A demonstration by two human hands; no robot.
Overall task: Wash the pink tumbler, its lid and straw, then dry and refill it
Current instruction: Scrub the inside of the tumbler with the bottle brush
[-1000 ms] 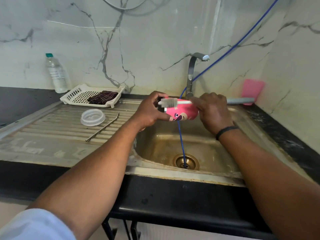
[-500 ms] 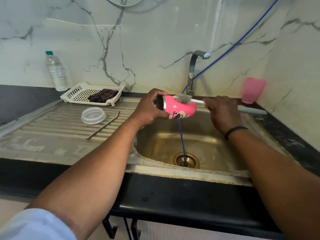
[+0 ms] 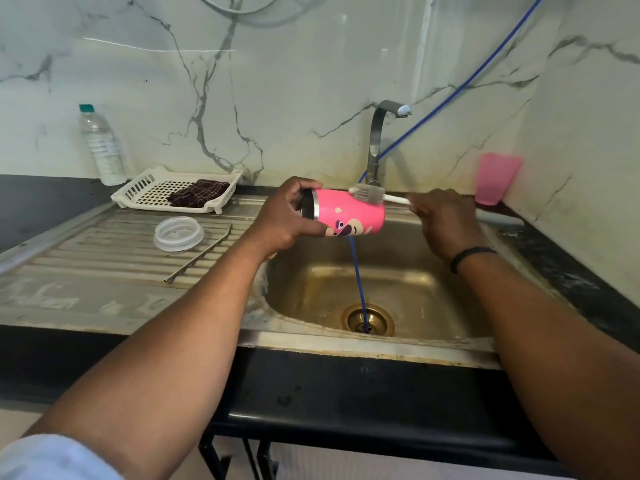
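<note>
The pink tumbler [image 3: 349, 213] lies on its side over the sink basin [image 3: 398, 289], its steel mouth facing left. My left hand [image 3: 287, 216] grips it at the mouth end. My right hand [image 3: 443, 220] holds a white bottle brush [image 3: 369, 195], whose bristles rest on the tumbler's upper outer wall. The clear lid [image 3: 178, 233] and the metal straw [image 3: 201, 252] lie on the ribbed steel drainboard [image 3: 86, 271] to the left.
A steel tap [image 3: 379, 140] stands behind the basin, and a blue hose [image 3: 356, 271] runs from the wall down into the drain. A white tray [image 3: 145, 188] holds a dark cloth [image 3: 199, 197]. A water bottle [image 3: 102, 147] stands back left, a pink cup [image 3: 497, 178] back right.
My right hand drew the brush rightward along the tumbler's top, from near the mouth to the base end. My left hand kept its grip and the tumbler rose slightly.
</note>
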